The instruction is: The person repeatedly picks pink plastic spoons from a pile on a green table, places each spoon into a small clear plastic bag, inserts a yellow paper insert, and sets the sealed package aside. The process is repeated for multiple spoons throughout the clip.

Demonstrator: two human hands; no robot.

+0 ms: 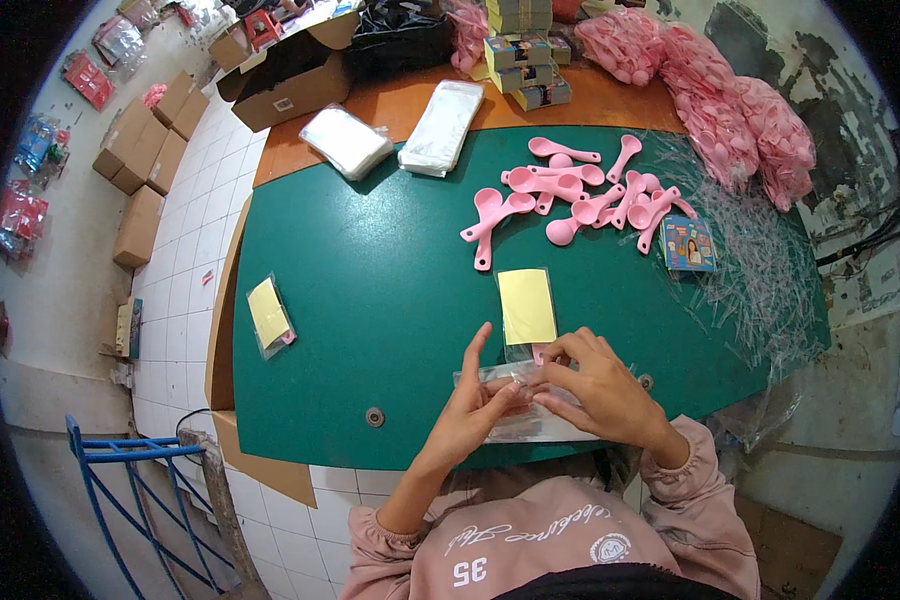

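At the table's near edge, my left hand (475, 405) has its thumb pressed on a clear plastic bag (502, 372), its index finger sticking up. My right hand (605, 388) pinches the same bag from the other side with bent fingers; its fingertips partly hide the bag's opening. Just beyond them lies a packed clear bag with a yellow card (527, 306) and a bit of pink at its lower end. A similar packed bag with a yellow card (269, 312) rests at the table's left. More clear bags (530, 430) show beneath my hands.
Pink measuring spoons (580, 190) lie in a loose pile beyond, beside a stack of blue printed cards (688, 244). Clear plastic strips (760, 270) cover the right side. Two stacks of clear bags (442, 128) sit at the back, near an open cardboard box (295, 100) and bagged pink spoons (710, 110).
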